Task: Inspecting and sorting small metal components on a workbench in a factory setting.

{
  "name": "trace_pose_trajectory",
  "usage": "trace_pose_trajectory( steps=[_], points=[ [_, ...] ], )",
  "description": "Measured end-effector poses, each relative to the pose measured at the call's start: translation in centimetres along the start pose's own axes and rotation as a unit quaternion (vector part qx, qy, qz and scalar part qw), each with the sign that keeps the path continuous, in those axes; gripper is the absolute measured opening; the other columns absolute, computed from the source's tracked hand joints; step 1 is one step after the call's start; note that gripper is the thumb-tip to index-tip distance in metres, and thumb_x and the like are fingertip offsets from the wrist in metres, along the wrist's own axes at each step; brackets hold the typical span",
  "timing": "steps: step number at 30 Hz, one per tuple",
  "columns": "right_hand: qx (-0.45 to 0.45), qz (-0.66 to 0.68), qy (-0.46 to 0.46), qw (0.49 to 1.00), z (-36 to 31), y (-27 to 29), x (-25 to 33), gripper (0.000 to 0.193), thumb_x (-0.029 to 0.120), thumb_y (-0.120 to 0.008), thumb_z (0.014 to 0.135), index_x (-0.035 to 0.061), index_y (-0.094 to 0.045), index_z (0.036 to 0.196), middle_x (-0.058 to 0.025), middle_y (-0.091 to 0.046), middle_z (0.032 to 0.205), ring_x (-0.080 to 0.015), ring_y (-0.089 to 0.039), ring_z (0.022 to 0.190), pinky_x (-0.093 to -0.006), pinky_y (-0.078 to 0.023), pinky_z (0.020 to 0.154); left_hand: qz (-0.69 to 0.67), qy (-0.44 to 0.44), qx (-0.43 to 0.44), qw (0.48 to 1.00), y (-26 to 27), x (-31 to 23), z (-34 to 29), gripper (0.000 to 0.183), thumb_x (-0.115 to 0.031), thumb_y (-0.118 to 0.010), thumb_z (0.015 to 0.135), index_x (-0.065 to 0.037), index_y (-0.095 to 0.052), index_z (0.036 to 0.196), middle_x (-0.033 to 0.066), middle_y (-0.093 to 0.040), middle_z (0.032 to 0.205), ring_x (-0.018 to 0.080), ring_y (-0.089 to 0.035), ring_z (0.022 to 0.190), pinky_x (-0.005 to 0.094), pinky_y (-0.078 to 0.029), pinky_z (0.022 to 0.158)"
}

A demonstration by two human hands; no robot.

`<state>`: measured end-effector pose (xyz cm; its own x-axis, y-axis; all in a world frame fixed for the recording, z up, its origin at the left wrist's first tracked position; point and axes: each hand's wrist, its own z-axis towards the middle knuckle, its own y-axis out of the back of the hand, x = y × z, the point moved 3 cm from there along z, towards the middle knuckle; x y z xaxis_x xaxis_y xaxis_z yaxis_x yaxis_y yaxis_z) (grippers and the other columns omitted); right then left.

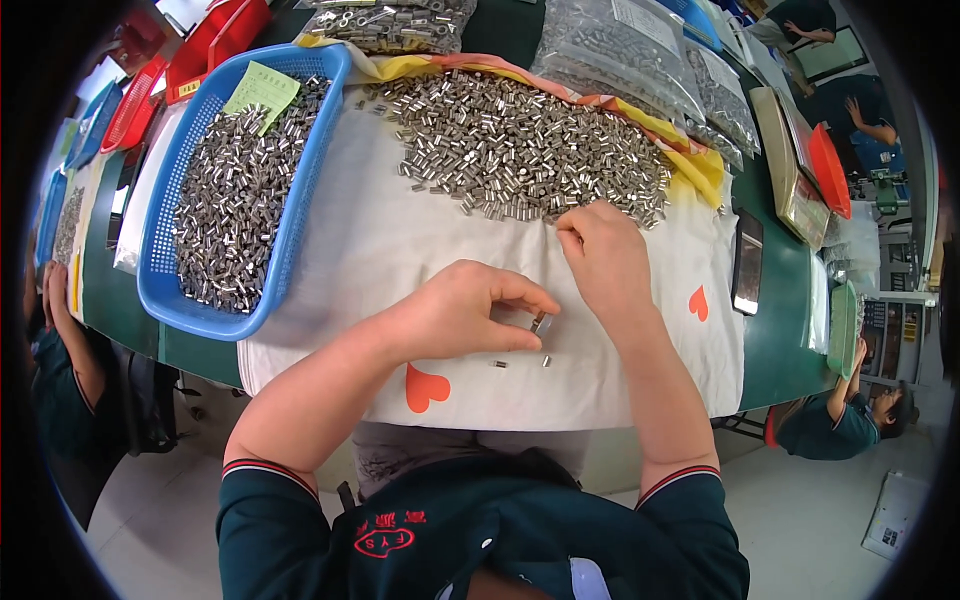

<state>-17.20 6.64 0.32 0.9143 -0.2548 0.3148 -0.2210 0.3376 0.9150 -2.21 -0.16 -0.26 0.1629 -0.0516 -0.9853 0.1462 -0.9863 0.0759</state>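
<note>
My left hand point(455, 310) pinches a small shiny metal piece point(541, 322) between thumb and fingertips, above the white cloth point(340, 270). On the cloth just below that hand lie two loose metal cylinders, one darker point(499, 364) and one bright point(546, 361). At the near edge of a wide heap of small metal cylinders point(530, 145), my right hand point(608, 255) has its fingers curled and pressed together. Whatever is between those fingertips, if anything, is hidden.
To the left, a blue perforated basket point(300, 215) holds many similar cylinders and a green paper note point(262, 95). Plastic bags of metal parts point(620, 60) lie behind the heap. A phone point(747, 262) rests at the right. Other people sit at both sides.
</note>
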Motion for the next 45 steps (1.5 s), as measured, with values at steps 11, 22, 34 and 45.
trace_pose_trajectory(
  steps=[11,22,34,45],
  points=[
    [0.01,0.312,-0.083,0.946,-2.7,1.7,2.2,0.006,-0.001,-0.059,0.073,0.0021,-0.061,0.078,-0.0063,-0.059,0.077,-0.0174,-0.057,0.067,-0.0258,-0.045,0.06,-0.248,0.034,-0.111,0.962,1.3,1.8,0.8,0.035,-0.003,-0.062,0.078,0.002,-0.053,0.111,0.0052,-0.06,0.094,0.0082,-0.057,0.085,0.021,-0.046,0.076],
    [-0.027,0.257,-0.006,0.966,-3.3,1.4,3.4,0.011,-0.003,-0.062,0.069,0.0018,-0.061,0.078,-0.0063,-0.06,0.075,-0.0157,-0.058,0.065,-0.0245,-0.047,0.056,-0.179,0.049,-0.112,0.976,0.9,2.0,0.8,0.034,-0.004,-0.064,0.076,0.001,-0.056,0.109,0.0022,-0.061,0.087,0.0053,-0.056,0.079,0.0192,-0.046,0.07],
    [0.157,0.342,-0.124,0.918,-1.7,2.0,-0.1,0.01,0.005,-0.062,0.072,0.0027,-0.061,0.082,-0.0067,-0.059,0.073,-0.0177,-0.056,0.061,-0.0263,-0.045,0.056,-0.13,0.054,-0.041,0.989,0.0,1.4,0.5,0.034,-0.003,-0.066,0.074,-0.001,-0.058,0.107,0.0019,-0.061,0.085,0.006,-0.055,0.077,0.0207,-0.046,0.071],
    [0.05,0.034,0.009,0.998,-0.6,-0.3,1.4,0.004,0.007,-0.06,0.069,0.0039,-0.058,0.071,-0.0094,-0.055,0.071,-0.0252,-0.054,0.067,-0.036,-0.044,0.062,-0.145,0.036,-0.056,0.987,0.6,1.6,0.4,0.031,-0.007,-0.065,0.075,-0.002,-0.059,0.105,0.0032,-0.061,0.086,0.0074,-0.057,0.08,0.0214,-0.047,0.073]
  ],
)
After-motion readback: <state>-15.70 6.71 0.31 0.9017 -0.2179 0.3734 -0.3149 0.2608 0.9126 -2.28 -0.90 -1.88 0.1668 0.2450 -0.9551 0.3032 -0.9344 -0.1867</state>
